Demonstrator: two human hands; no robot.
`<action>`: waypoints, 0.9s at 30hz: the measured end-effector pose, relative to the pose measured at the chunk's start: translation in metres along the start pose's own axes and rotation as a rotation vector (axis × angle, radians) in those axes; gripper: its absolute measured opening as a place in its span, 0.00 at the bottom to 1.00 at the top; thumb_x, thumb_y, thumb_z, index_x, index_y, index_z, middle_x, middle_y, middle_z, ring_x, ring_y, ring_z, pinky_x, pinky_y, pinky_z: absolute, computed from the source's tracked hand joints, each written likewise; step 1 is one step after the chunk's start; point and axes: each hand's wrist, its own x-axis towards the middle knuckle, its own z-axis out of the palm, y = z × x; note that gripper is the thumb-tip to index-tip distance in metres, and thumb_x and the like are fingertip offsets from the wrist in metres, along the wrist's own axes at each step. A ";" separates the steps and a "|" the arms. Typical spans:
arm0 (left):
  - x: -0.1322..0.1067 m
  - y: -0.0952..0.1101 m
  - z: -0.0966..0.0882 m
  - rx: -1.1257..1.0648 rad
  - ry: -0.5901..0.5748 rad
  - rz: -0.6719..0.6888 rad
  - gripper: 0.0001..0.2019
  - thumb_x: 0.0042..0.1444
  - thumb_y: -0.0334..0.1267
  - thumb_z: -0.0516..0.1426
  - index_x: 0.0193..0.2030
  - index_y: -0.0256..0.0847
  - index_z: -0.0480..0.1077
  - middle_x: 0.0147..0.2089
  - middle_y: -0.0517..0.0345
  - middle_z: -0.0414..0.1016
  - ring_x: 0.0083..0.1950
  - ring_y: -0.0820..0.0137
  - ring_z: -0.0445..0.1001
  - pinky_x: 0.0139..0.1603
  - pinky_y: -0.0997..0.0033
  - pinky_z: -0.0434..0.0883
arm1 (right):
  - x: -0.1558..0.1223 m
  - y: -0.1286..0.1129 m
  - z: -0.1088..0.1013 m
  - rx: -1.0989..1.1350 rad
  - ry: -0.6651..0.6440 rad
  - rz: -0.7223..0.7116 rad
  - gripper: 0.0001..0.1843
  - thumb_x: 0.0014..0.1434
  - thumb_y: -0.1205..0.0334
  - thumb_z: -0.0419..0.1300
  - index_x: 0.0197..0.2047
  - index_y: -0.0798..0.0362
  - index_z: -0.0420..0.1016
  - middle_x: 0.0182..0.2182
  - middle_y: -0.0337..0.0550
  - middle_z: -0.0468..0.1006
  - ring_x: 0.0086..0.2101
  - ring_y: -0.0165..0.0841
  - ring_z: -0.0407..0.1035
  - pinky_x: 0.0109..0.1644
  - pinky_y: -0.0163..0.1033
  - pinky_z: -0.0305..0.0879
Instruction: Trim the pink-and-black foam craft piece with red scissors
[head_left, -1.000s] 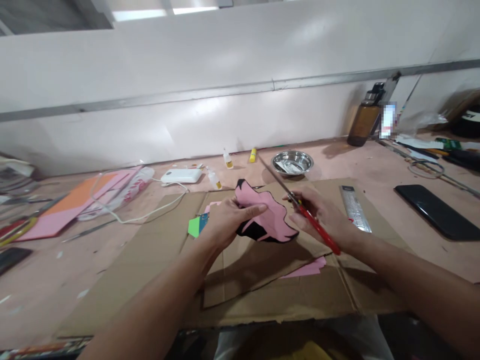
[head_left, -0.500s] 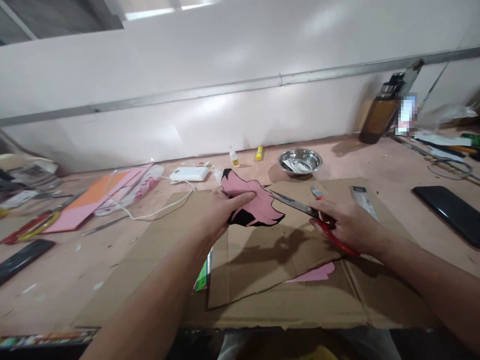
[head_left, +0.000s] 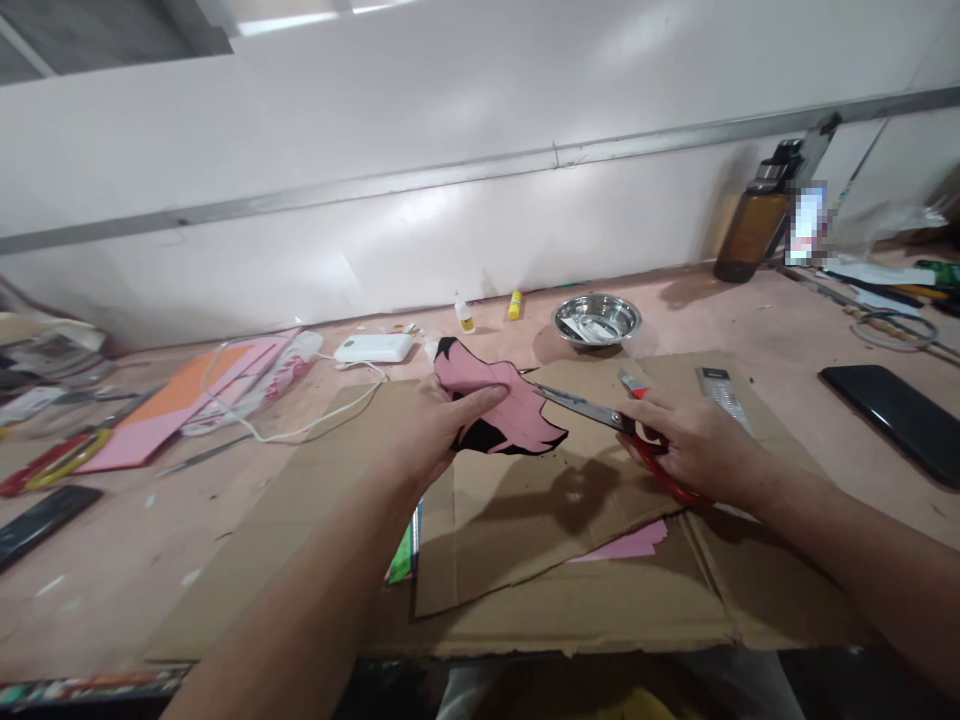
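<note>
A pink sheet with a black edge is held up above the cardboard that covers the middle of the table. It is gripped by the left hand, with the thumb laid across the top face and the other fingers closed underneath. The scissors are held by the right hand, the fingers being closed through the red handles. The blades point to the left and their tip meets the right edge of the sheet; they seem almost closed, but this cannot be told with certainty. For a clean cut along the black edge, it seems better that the sheet is turned by the left hand while the scissors are kept nearly in one direction. The sheet should be fed deep between the blades, not only at the tip, and the left thumb should be kept away from the cutting line. The sheet should be held flat and a little tight, because a soft sheet can bend between the blades. A pink scrap lies on the cardboard under the right wrist. A ruler lies just beyond the right hand, and a steel bowl stands farther back.
</note>
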 end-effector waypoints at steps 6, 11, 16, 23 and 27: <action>0.001 -0.001 0.000 -0.015 0.001 0.002 0.13 0.40 0.39 0.72 0.32 0.40 0.77 0.30 0.54 0.82 0.30 0.65 0.79 0.34 0.66 0.76 | 0.001 -0.001 -0.001 0.010 0.025 -0.020 0.14 0.58 0.70 0.51 0.42 0.54 0.77 0.28 0.45 0.77 0.25 0.33 0.64 0.29 0.36 0.54; -0.001 0.001 0.002 -0.003 0.009 -0.024 0.14 0.39 0.39 0.72 0.33 0.39 0.78 0.26 0.55 0.80 0.27 0.65 0.78 0.32 0.67 0.75 | -0.001 0.000 0.000 0.009 -0.003 -0.001 0.14 0.59 0.71 0.51 0.42 0.53 0.77 0.28 0.45 0.77 0.26 0.32 0.64 0.29 0.35 0.56; -0.003 0.002 0.004 -0.002 0.004 -0.040 0.12 0.40 0.40 0.71 0.32 0.41 0.78 0.24 0.56 0.79 0.27 0.65 0.77 0.30 0.67 0.75 | -0.002 0.001 0.001 0.016 -0.023 0.001 0.14 0.61 0.69 0.52 0.44 0.53 0.77 0.30 0.45 0.78 0.26 0.33 0.65 0.30 0.36 0.57; -0.002 0.001 0.003 0.014 0.015 -0.029 0.13 0.39 0.41 0.72 0.31 0.40 0.78 0.23 0.55 0.78 0.28 0.62 0.78 0.30 0.66 0.75 | -0.001 0.000 0.001 0.037 -0.034 0.012 0.13 0.62 0.68 0.52 0.43 0.54 0.77 0.29 0.44 0.77 0.26 0.33 0.66 0.31 0.36 0.59; -0.003 0.001 0.003 0.008 0.015 -0.031 0.13 0.39 0.40 0.72 0.32 0.40 0.78 0.24 0.55 0.79 0.28 0.63 0.78 0.32 0.66 0.75 | -0.002 0.001 0.002 0.018 -0.015 -0.021 0.13 0.63 0.67 0.51 0.43 0.54 0.77 0.29 0.45 0.78 0.28 0.34 0.68 0.32 0.36 0.59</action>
